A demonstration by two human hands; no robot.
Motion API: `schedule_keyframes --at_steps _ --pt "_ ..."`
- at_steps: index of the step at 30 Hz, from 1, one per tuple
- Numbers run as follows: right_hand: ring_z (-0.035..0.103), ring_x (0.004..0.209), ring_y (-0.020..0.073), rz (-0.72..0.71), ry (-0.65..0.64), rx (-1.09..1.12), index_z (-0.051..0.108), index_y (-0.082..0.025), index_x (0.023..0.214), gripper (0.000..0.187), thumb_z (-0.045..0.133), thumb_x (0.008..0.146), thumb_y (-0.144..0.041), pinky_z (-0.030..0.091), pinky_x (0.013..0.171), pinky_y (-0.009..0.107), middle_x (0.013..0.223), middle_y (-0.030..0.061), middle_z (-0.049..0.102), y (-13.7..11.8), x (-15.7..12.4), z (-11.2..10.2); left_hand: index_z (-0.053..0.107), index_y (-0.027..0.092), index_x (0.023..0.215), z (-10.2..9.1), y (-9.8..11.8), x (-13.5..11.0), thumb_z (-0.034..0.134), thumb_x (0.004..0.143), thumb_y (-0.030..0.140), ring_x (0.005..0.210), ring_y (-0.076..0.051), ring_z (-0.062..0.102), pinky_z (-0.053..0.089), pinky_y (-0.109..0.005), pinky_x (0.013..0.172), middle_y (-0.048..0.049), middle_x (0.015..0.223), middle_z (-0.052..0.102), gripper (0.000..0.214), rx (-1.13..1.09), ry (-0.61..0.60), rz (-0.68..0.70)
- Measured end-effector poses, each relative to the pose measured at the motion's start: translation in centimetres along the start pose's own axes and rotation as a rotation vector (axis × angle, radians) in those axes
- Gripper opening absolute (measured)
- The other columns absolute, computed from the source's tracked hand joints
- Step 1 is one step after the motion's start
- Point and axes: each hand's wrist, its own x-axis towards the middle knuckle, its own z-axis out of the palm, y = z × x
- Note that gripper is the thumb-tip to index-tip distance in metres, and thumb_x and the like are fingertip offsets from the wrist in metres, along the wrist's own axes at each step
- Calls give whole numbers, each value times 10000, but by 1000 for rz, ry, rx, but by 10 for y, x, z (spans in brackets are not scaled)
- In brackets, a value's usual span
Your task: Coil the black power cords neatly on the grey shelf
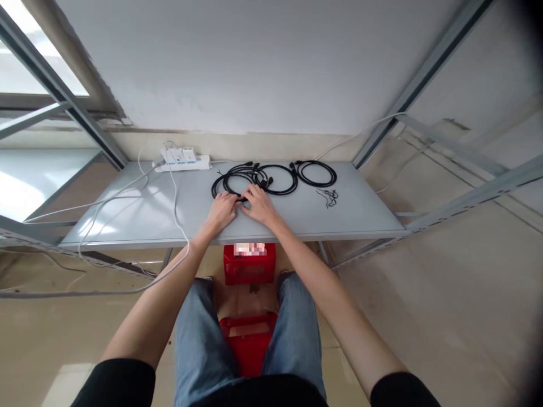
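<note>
Near the front of the grey shelf (178, 220), my left hand (223, 209) and my right hand (259, 204) meet at a coiled black cable (214, 184). The fingers of both hands are closed on its near side, fingertips almost touching. Exactly what the fingertips pinch is too small to make out. Behind my right hand, a second black cable coil (296, 183) overlaps the first, and dark plugs lie where they cross. Farther right is a third black cable coil (334, 171), with a small tangle of thin black ties (330, 198) in front of it.
A white power strip (203, 163) with adapters stands at the back left. White cords (175, 192) run from it over the shelf edge and across my left forearm. Metal uprights (377, 133) frame the shelf. Below is a red box (249, 271); I straddle a red seat (250, 350).
</note>
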Motion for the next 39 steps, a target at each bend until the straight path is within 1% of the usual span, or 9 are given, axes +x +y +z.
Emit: schedule_keyframes --at_steps 5,11,16,21,25,29,33,39 --pt "562 1146 295 -13 8 -28 688 -172 1111 158 663 955 -163 483 972 424 1197 142 611 -4 -1 -2 669 223 953 1 0 0 448 1048 250 1076 -362 634 447 -492 942 -162 995 741 243 -23 -18 25" --pt "550 1153 305 22 -16 -66 683 -161 1119 253 616 894 -67 484 950 425 1197 150 602 -8 -4 -1 663 227 955 2 0 -2 449 1055 248 1078 -352 640 445 -478 940 -154 983 744 237 0 -19 38" --pt "548 1133 304 41 -11 -42 678 -165 1130 239 630 911 -82 490 953 430 1208 153 593 -8 -5 1 665 216 973 2 1 -2 437 1062 253 1070 -356 642 442 -488 943 -163 1023 757 248 3 -15 46" --pt "542 1155 304 53 -19 -47 677 -171 1145 221 645 936 -105 486 946 420 1215 147 584 -6 -3 1 668 228 966 1 1 -1 437 1050 242 1064 -341 648 446 -476 937 -148 986 749 247 3 -2 28" --pt "537 1155 300 49 -17 -57 681 -171 1167 306 566 924 -25 483 946 418 1220 146 582 -5 -2 3 666 230 953 1 1 0 429 1056 267 1076 -353 646 442 -487 946 -158 1000 750 262 -4 5 13" --pt "538 1172 300 35 -21 -33 688 -165 1188 382 529 895 22 489 989 433 1229 151 585 -5 -2 2 669 223 957 1 0 0 427 1053 261 1078 -355 651 437 -491 958 -164 1010 751 263 -10 5 -1" --pt "547 1178 295 17 -7 -28 704 -155 1206 382 515 922 16 487 1035 437 1216 150 605 -5 -3 2 664 224 956 2 -1 0 425 1053 258 1094 -358 651 436 -490 954 -159 1016 754 261 -6 6 -3" --pt "568 1163 303 0 7 -65 731 -151 1267 365 486 1016 -47 495 1018 452 1192 157 652 -6 -4 3 638 228 925 1 0 0 426 1062 251 1106 -352 660 434 -477 947 -157 1046 765 254 2 2 -24"
